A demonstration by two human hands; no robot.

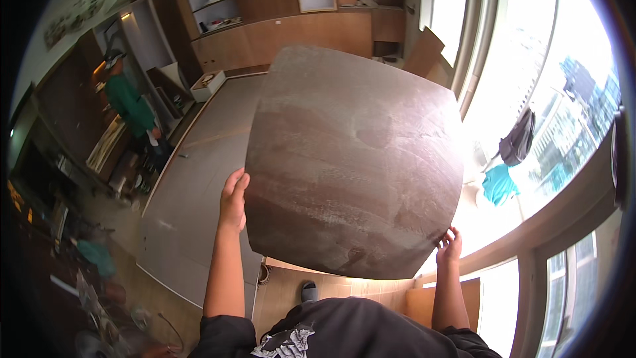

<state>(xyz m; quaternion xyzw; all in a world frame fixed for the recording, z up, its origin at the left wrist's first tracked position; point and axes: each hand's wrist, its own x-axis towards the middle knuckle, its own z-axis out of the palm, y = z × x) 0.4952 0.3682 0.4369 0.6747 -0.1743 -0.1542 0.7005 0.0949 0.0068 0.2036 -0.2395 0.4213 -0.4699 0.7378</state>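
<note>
A large brown-grey flat board (358, 166) with pale smears on its face is held up in front of me, tilted, between both hands. My left hand (234, 200) grips its left edge, with the fingers partly behind it. On the lower right edge, my right hand (450, 246) holds the board with bent fingers. The board hides much of the floor and the middle of the room beyond it.
A low grey platform (199, 179) with a light edge strip lies to the left. Beyond it stands a person in a green top (129, 96). Wooden cabinets (291, 40) line the far wall. Tall windows, a dark bag (517, 139) and a turquoise bag (499, 184) are at right.
</note>
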